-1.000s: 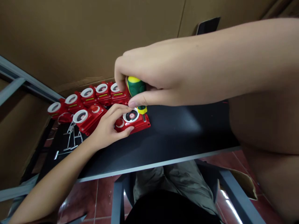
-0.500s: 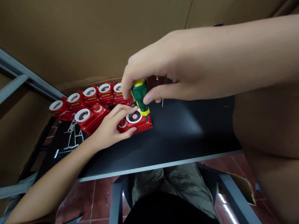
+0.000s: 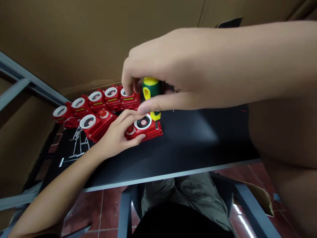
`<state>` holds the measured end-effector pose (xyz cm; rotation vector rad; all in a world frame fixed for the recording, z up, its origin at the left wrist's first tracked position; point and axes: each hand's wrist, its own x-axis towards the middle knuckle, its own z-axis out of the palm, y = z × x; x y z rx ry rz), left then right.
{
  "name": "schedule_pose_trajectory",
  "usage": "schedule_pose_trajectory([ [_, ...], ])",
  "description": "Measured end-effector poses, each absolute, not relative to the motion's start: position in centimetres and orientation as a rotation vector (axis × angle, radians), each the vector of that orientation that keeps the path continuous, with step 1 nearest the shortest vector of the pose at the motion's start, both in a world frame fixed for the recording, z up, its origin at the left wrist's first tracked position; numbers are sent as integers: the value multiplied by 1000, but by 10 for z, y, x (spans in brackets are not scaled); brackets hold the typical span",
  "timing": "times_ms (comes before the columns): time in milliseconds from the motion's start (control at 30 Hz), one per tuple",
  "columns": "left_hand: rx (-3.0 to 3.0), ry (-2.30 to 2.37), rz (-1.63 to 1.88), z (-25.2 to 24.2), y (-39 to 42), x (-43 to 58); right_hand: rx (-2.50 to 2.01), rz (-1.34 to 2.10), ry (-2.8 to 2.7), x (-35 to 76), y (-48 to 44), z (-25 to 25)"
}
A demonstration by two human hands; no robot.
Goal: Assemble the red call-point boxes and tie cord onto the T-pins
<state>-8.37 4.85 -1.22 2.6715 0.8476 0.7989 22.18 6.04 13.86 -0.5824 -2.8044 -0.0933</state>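
Note:
A red box with a white-ringed round window (image 3: 150, 133) lies on the black table. My left hand (image 3: 122, 129) grips it from the left, fingers over the far side and thumb along the near side. Above its right end stands a screwdriver (image 3: 152, 88) with a green and yellow handle, nearly upright, its tip down at the box's right corner. My right hand (image 3: 158, 72) has thumb and fingers around that handle; some of its fingers are hidden behind. The screw under the tip is too small to make out.
Several similar red boxes (image 3: 114, 101) stand in a row at the back left, with one more red box (image 3: 98, 127) in front. Metal T-shaped rods (image 3: 76, 145) lie at the table's left. Cardboard (image 3: 99, 39) walls the back; a metal frame (image 3: 29, 82) rises at left.
My right hand has turned the screwdriver, and the yellow hole in its handle now shows. The fingers have shifted left around it. My left hand stays on the red box.

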Motion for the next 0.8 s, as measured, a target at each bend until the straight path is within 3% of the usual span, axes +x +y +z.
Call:
schedule_pose_trajectory([
  [200, 2686, 879, 730, -9, 48, -83, -348, -2, -2834, 236, 65, 139],
  [800, 2569, 1009, 691, -6, 45, -85, -799, -243, -2795, 226, 68, 143],
])
